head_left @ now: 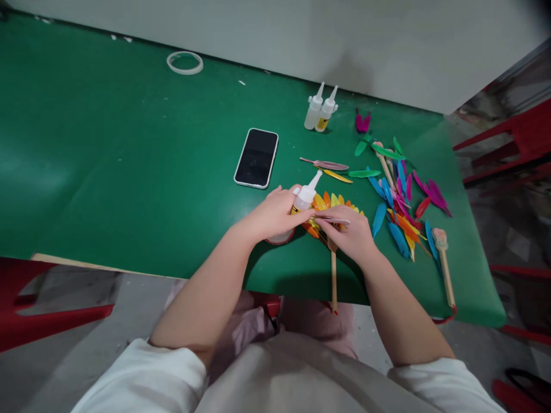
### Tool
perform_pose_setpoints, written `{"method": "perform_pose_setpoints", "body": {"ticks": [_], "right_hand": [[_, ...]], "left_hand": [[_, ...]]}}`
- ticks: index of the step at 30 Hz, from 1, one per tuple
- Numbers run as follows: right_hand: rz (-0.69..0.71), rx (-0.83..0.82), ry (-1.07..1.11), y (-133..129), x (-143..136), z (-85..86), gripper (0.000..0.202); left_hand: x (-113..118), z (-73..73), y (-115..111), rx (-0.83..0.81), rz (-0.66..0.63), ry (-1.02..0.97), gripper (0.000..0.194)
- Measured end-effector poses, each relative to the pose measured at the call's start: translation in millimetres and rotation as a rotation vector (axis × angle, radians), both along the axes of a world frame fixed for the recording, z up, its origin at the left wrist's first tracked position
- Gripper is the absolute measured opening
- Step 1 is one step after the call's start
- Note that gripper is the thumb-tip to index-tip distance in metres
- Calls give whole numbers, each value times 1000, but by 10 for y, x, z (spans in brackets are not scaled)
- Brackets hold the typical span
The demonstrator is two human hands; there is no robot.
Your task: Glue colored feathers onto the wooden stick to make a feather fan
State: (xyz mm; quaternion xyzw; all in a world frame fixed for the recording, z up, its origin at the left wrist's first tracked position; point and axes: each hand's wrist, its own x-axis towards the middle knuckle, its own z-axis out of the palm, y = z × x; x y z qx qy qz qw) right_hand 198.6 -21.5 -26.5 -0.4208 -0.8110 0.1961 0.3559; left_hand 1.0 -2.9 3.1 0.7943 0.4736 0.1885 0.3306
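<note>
My left hand (pixel 279 212) is wrapped round a small white glue bottle (pixel 305 196) with a yellow label, its nozzle pointing up. The left thumb reaches across to the fingers of my right hand (pixel 350 229). In the right hand a pale pink feather (pixel 333 219) is pinched, partly hidden by the fingers. Beneath both hands lies a fan of yellow and orange feathers (pixel 329 201) on a wooden stick (pixel 334 275), which sticks out past the table's front edge. A round thing with a red rim (pixel 282 237) shows partly under my left hand.
The green table (pixel 129 172) meets a pale wall. A phone (pixel 257 158), two more glue bottles (pixel 319 112) and a white ring (pixel 185 63) lie beyond my hands. Loose coloured feathers (pixel 402 201) and a wooden stick with a decorated head (pixel 445 264) are at the right. Red chairs stand nearby.
</note>
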Motion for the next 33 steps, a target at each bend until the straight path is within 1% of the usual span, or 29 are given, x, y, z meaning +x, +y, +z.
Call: {"method": "perform_pose_setpoints", "body": {"ticks": [8, 13, 15, 18, 21, 30, 33], "right_hand": [[-40, -29, -18, -8, 11, 45, 12], [-45, -8, -16, -11, 65, 70, 13], [-92, -11, 11, -15, 87, 88, 13], [-226, -21, 75, -15, 117, 107, 14], [-293, -13, 103, -7, 136, 103, 15], [-312, 3, 127, 0, 128, 85, 13], [-321, 0, 129, 0, 129, 79, 13]], "left_hand": [[-9, -9, 3, 17, -16, 11, 21], [1, -16, 6, 40, -18, 35, 22], [5, -20, 8, 45, -7, 38, 22], [1, -21, 13, 46, 14, 21, 20], [-12, -17, 14, 48, 31, -11, 21], [-52, -47, 8, -43, 82, -126, 28], [-64, -62, 16, -79, 123, -245, 27]]}}
